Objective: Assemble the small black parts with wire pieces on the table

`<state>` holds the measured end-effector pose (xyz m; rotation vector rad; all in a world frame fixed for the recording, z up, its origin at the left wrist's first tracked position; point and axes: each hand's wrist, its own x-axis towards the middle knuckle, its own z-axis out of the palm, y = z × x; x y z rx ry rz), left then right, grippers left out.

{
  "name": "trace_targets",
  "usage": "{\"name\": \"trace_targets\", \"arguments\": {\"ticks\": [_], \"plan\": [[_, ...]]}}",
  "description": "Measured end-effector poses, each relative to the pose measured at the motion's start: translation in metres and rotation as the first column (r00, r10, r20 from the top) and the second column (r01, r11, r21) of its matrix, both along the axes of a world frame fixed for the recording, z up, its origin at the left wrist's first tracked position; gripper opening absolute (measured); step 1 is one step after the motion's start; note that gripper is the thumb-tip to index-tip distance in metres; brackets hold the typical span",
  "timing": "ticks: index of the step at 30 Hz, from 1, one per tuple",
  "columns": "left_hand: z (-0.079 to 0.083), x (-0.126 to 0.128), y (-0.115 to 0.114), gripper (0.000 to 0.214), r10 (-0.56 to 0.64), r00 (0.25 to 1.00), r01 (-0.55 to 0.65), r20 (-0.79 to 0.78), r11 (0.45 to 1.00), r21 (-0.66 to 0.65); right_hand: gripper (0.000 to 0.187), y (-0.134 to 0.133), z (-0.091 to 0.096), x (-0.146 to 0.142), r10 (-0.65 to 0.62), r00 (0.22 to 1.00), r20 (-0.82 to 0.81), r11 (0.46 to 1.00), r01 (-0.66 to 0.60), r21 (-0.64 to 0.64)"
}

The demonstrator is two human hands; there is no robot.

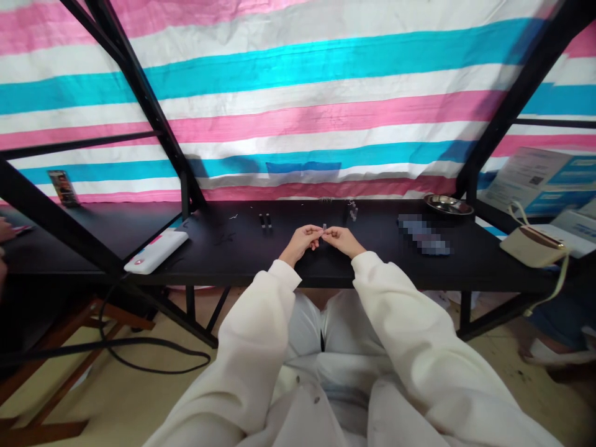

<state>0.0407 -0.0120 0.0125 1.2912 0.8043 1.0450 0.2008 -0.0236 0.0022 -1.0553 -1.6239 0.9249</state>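
Over the black table [372, 248], my left hand [305, 241] and my right hand [343, 238] meet with closed fingertips. A small greyish, see-through piece [325, 227] sticks up between them, pinched at the tips; its exact kind is too small to tell. Beyond my left hand, two short dark tubes with pale ends [265, 221] stand side by side. Several small clear pieces [353, 212] lie in a loose group past my right hand. At the table's back edge is a row of tiny items [325, 199].
A shiny metal dish [449, 205] sits at back right, near a pixelated object [424, 236]. A cream purse [533, 245] rests at the right edge. To the left are a white plastic case [157, 251] and a black frame post [161, 133]. Another person's hand [6, 230] shows far left.
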Motion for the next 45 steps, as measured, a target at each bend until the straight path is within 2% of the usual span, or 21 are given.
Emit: {"name": "trace_targets", "arguments": {"ticks": [4,6,9,11,13,17,20,26,32,40,45], "plan": [[0.0,0.001,-0.002,0.031,-0.021,0.999,0.023,-0.047,0.999,0.032,0.043,-0.002,0.001,-0.002,0.029,0.999,0.021,0.998,-0.028,-0.048],[0.0,0.001,-0.002,0.031,0.013,0.999,-0.012,-0.052,1.0,0.025,0.043,0.001,0.001,-0.001,0.022,0.999,0.038,0.997,-0.019,-0.072],[0.001,-0.001,0.0,0.029,0.172,0.985,-0.172,-0.027,0.985,0.026,0.04,0.013,-0.001,0.009,-0.147,0.988,0.041,0.986,0.15,-0.074],[0.002,-0.002,0.001,0.027,0.275,0.961,-0.275,-0.01,0.961,0.033,0.036,0.025,-0.002,0.022,-0.36,0.93,0.08,0.932,0.363,-0.025],[0.003,-0.003,0.002,0.024,0.315,0.949,-0.315,-0.009,0.949,0.031,0.028,0.036,-0.004,0.037,-0.516,0.841,0.163,0.855,0.516,0.041],[0.002,-0.002,0.003,0.02,0.292,0.955,-0.291,-0.046,0.956,0.037,0.02,0.052,-0.006,0.057,-0.64,0.717,0.274,0.762,0.639,0.106],[0.0,-0.002,0.005,0.017,0.275,0.96,-0.273,-0.056,0.961,0.049,0.023,0.058,-0.007,0.059,-0.656,0.69,0.306,0.739,0.67,0.075],[0.001,-0.003,0.003,0.016,0.267,0.962,-0.264,-0.061,0.963,0.051,0.023,0.058,-0.007,0.055,-0.628,0.662,0.409,0.748,0.658,0.084],[0.002,-0.001,0.002,0.016,0.266,0.961,-0.262,-0.073,0.964,0.05,0.024,0.054,-0.004,0.054,-0.64,0.618,0.456,0.73,0.674,0.11],[0.001,-0.002,0.002,0.015,0.262,0.962,-0.258,-0.076,0.965,0.05,0.017,0.054,-0.003,0.058,-0.605,0.649,0.462,0.747,0.662,0.049],[0.002,-0.002,0.002,0.015,0.258,0.963,-0.254,-0.083,0.966,0.053,0.01,0.053,-0.003,0.068,-0.621,0.657,0.428,0.734,0.678,0.024]]}}
